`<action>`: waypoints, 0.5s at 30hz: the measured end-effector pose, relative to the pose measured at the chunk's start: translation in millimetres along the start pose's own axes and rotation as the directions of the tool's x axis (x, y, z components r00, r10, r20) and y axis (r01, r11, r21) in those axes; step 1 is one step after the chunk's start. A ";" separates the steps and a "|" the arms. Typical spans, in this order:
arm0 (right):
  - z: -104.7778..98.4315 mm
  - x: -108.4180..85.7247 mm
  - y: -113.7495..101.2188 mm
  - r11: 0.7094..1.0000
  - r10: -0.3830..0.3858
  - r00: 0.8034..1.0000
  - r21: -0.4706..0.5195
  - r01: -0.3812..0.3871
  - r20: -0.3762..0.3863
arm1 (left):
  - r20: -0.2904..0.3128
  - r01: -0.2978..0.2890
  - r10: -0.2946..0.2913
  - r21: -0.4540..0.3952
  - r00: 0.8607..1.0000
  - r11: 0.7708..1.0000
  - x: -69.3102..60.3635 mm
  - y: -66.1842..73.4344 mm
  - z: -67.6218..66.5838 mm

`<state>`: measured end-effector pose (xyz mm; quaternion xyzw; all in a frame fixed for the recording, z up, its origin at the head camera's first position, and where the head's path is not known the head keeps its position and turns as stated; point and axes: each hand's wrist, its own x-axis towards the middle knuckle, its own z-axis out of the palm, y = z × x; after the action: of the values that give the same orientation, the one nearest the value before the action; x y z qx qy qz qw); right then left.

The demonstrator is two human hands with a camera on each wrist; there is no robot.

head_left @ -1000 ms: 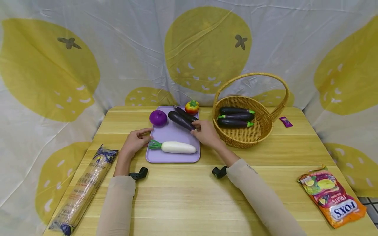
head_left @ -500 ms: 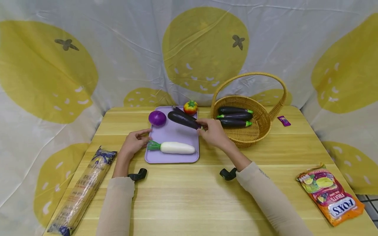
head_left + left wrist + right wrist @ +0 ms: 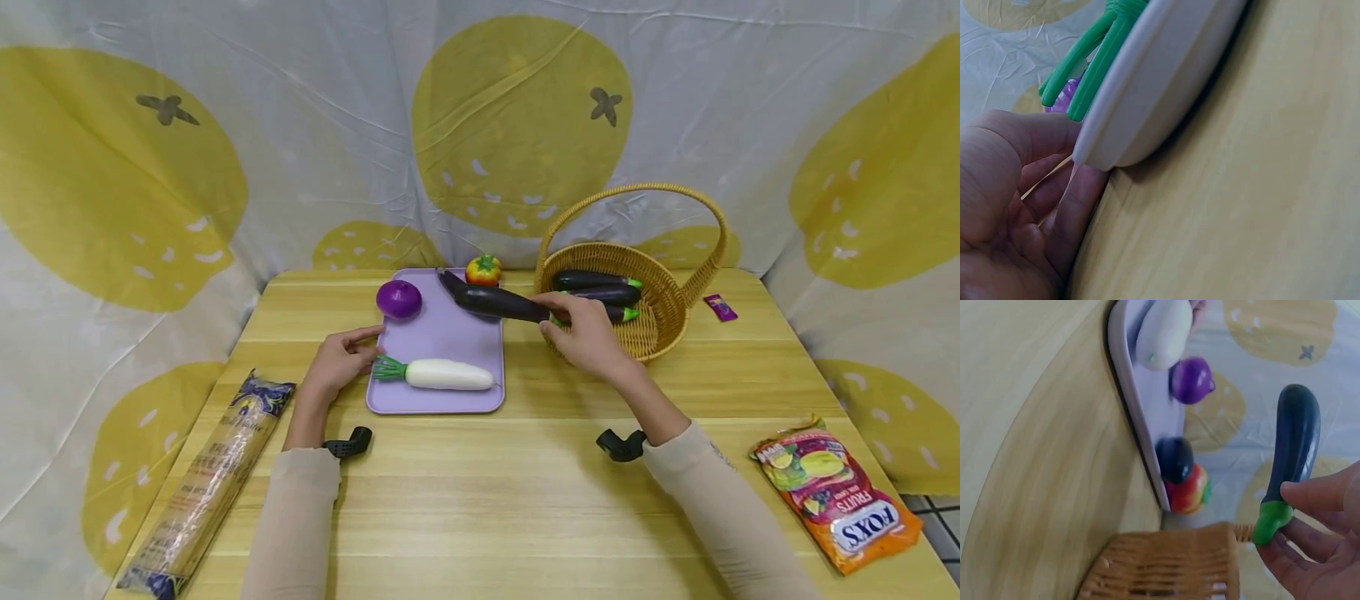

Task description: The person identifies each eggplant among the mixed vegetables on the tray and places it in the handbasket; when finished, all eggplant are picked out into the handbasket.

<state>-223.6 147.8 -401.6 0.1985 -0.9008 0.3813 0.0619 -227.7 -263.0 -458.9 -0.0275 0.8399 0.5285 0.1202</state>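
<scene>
In the head view my right hand (image 3: 588, 333) pinches a dark purple eggplant (image 3: 498, 302) by its green stem end, between the tray and basket. The right wrist view shows thumb and fingers on the green cap of this eggplant (image 3: 1297, 437). Its body points left over the lilac tray (image 3: 442, 408). Partly behind it, another eggplant (image 3: 450, 282) lies on the tray. At the tray's left edge, my left hand (image 3: 337, 362) holds the rim, beside the green leaves of a white radish (image 3: 450, 375). A purple onion (image 3: 399, 300) and a red-yellow tomato-like vegetable (image 3: 483, 270) lie farther back.
A wicker basket (image 3: 663, 333) with a tall handle stands right of the tray, holding several eggplants (image 3: 596, 279). A small purple packet (image 3: 721, 307) lies beyond it. A long noodle-like package (image 3: 210, 492) lies at left, a FOX'S candy bag (image 3: 836, 492) at right.
My right hand has lifted the eggplant off the tray and carried it right, toward the basket. My left hand has stayed at the tray's edge.
</scene>
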 end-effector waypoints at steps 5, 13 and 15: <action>-17.4 -14.6 12.1 1.000 -0.005 1.000 0.008 0.005 -0.017 | -0.012 -0.009 0.009 0.006 1.000 1.000 14.8 -21.7 0.8; -43.4 -32.5 34.2 0.999 0.034 0.999 -0.032 -0.035 -0.039 | -0.047 -0.018 0.019 0.027 0.999 0.999 20.4 -31.5 1.7; -48.8 -36.0 41.1 0.999 0.041 0.998 -0.034 -0.043 -0.042 | -0.041 -0.013 0.014 0.022 0.999 1.000 19.9 -30.7 1.7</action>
<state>-209.3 219.7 -404.1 0.1706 -0.9098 0.3706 0.0760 -241.3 -273.4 -491.2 -0.0315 0.8480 0.5197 0.0994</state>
